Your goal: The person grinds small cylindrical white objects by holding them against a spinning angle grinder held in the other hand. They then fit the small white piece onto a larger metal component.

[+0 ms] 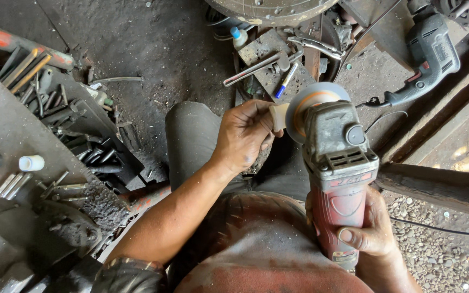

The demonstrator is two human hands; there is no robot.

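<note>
My right hand [373, 230] grips the red body of an angle grinder [338, 168], whose grey head points away from me. Its round grinding disc [313, 100] stands at the far end. My left hand [243, 135] pinches a small pale piece [278, 116] and holds it against the left side of the disc. Both hands are over my lap, above grey trousers [191, 135].
A grey electric drill [427, 59] lies at the upper right with its cord. A metal plate [272, 59] ahead carries a wrench and a blue pen. A bench [6, 130] on the left holds bolts, rods and a white cap. Gravel covers the ground at lower right.
</note>
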